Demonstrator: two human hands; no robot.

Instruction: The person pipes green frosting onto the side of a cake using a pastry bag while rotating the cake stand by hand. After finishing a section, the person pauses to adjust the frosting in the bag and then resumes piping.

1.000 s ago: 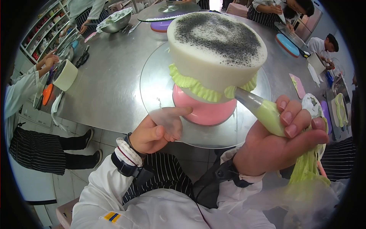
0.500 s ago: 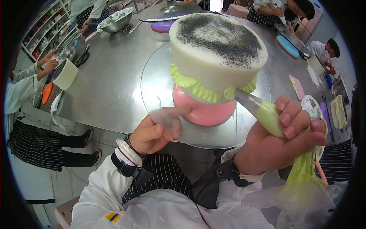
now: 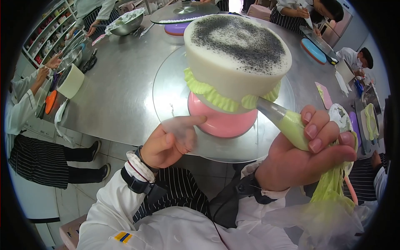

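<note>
A white round cake (image 3: 235, 62) with black speckles on top stands on a pink turntable base (image 3: 221, 121) over a round glass plate (image 3: 175, 96). A light green ruffle (image 3: 208, 93) runs along the cake's bottom edge. My right hand (image 3: 308, 154) squeezes a piping bag (image 3: 291, 127) of green cream, its metal tip touching the ruffle at the cake's lower right. My left hand (image 3: 171, 141) rests its forefinger on the glass plate's near rim, holding nothing.
The steel table (image 3: 116, 87) carries a metal bowl (image 3: 125, 23), a second turntable (image 3: 183, 12), another white cake (image 3: 71, 81) at left and coloured mats at right. Other people in white jackets and striped aprons work around the table's left, far and right sides.
The cake and plate have turned slightly; my left forefinger shifted a little left along the rim. The person at left moved their hands away from the small cake.
</note>
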